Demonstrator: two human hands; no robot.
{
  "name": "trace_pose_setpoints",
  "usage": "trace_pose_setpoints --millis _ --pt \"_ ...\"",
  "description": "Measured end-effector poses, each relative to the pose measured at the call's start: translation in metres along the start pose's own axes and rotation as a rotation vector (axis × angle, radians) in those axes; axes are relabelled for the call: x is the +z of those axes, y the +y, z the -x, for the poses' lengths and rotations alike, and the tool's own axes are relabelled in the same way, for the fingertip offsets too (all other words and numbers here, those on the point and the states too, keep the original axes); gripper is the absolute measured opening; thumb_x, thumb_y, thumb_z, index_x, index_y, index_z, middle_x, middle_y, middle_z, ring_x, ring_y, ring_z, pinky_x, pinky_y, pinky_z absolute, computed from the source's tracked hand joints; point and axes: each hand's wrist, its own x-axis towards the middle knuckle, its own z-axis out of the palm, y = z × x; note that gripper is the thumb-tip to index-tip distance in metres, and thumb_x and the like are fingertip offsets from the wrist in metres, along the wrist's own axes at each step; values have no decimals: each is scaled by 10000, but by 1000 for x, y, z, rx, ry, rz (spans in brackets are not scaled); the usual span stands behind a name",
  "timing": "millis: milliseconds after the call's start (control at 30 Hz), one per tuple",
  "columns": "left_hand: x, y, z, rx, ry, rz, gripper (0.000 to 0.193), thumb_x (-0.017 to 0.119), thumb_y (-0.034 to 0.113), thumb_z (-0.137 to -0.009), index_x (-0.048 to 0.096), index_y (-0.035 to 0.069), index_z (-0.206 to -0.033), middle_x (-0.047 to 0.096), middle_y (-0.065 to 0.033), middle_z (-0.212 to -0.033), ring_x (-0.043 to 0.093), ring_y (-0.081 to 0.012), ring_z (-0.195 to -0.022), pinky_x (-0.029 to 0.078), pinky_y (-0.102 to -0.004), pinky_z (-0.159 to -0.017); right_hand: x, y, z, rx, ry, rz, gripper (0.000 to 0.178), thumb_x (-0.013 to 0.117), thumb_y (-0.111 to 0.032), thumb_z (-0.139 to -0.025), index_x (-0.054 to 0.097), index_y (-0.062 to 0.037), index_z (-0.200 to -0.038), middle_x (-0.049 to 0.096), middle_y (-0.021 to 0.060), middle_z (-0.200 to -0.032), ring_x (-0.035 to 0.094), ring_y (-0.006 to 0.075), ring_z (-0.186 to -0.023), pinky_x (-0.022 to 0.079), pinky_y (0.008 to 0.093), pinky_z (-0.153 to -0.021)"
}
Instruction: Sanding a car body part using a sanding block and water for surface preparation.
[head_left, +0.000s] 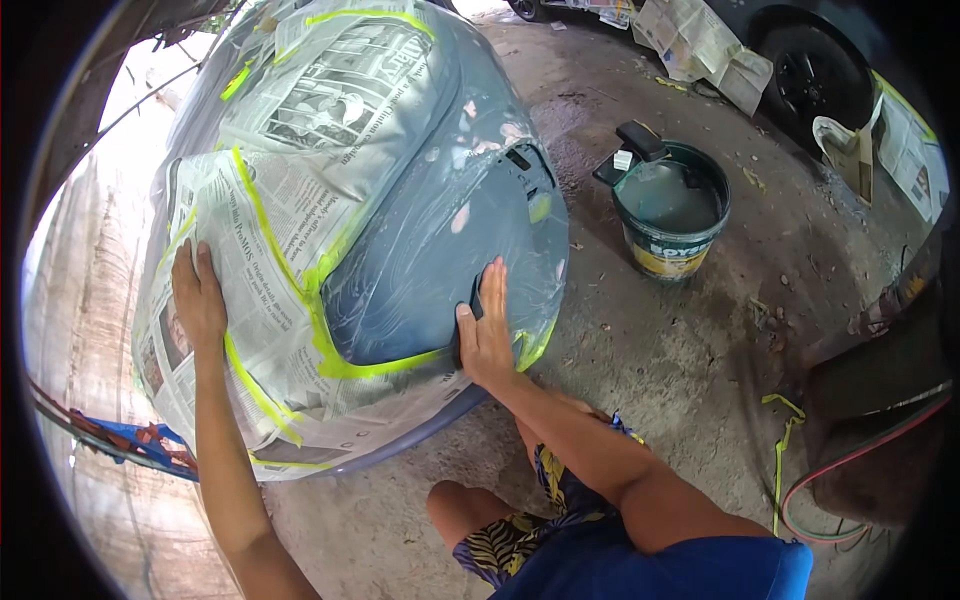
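Observation:
A car's blue-grey panel (400, 270), wet and streaked, shows between sheets of masking newspaper (250, 250) edged with bright yellow-green tape (262, 220). My left hand (200, 295) lies flat on the newspaper at the left, fingers out, holding nothing. On the lower right of the bare panel, my right hand (487, 335) presses down with its fingers together and the thumb apart. A dark flat pad (476, 298) shows between the thumb and fingers; most of it is hidden under the hand. Pale patches (460, 219) mark the panel farther up.
A dark green bucket (675, 245) of cloudy water stands right of the car, a black block-like tool (640, 143) on its rim. Another car's wheel (812, 68) is at the far right, beside newspaper. Red and green hoses (790, 505) lie at the lower right.

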Motion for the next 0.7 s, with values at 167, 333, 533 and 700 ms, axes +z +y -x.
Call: trace_pose_setpoints --millis 167,333,533,700 --pt "0 2 -1 31 12 -13 643 437 463 -1056 502 -65 -1416 500 -266 -1458 455 -399 -1369 335 -418 -1150 -25 49 -88 278 111 -141 623 422 -341 -1060 373 136 -1458 401 337 -1513 413 446 -1406 300 436 -1187" --pt "1 1 0 47 26 -27 647 447 461 -1053 501 -72 -1415 506 -272 -1452 450 -400 -1375 329 -420 -1156 -11 27 -30 95 126 -162 655 398 -280 -1061 235 174 -1503 213 360 -1594 172 470 -1513 125 471 -1244" --pt "1 3 -1 24 7 19 648 445 464 -1053 498 -66 -1422 494 -272 -1465 444 -398 -1381 320 -420 -1163 -20 56 -58 205 136 -199 594 397 -222 -1055 275 146 -1506 276 344 -1579 245 457 -1493 191 457 -1232" --pt "2 1 0 17 34 -4 634 443 459 -1057 504 -56 -1421 507 -262 -1457 456 -391 -1374 326 -414 -1158 -13 47 -20 92 116 10 607 345 -270 -1087 222 105 -1547 214 294 -1627 208 403 -1524 170 417 -1241"
